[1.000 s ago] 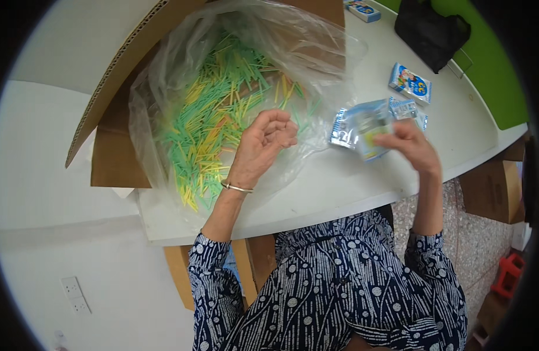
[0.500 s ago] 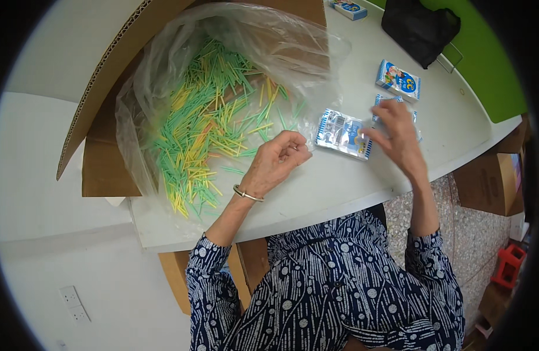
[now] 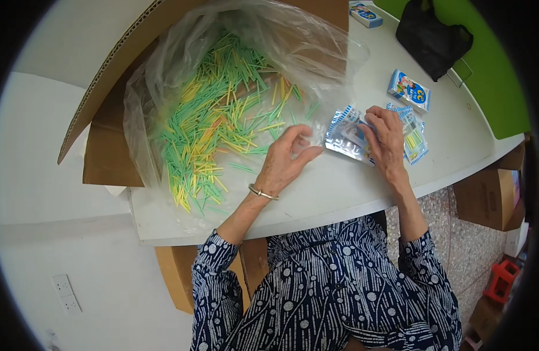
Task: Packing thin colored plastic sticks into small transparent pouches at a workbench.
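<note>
A silver foil packet [image 3: 345, 140] with blue-striped edges lies on the white table in front of me, bent up a little. My right hand [image 3: 388, 145] is closed on its right side, thumb and fingers over the foil. Beside the packet's left edge, my left hand [image 3: 287, 161] is open, its thumb and curled fingers apart with nothing visible between them. Further left, a heap of thin green, yellow and orange sticks [image 3: 217, 126] spills from a large clear plastic bag [image 3: 143, 111]. Right of my right hand lie overlapping packets [image 3: 416, 139], the upper one showing yellow-green sticks through its front.
A cardboard box [image 3: 108, 155] stands around the bag at the left. Behind the packets is a small blue-and-white box [image 3: 410, 90], with another similar box [image 3: 366, 15] farther back. A black bag [image 3: 433, 41] sits by the green surface [image 3: 498, 99] at the far right.
My right hand has come left off the overlapping packets and onto the silver packet, which has bent. My left hand's thumb and fingers have spread wider. The whole view has shifted slightly.
</note>
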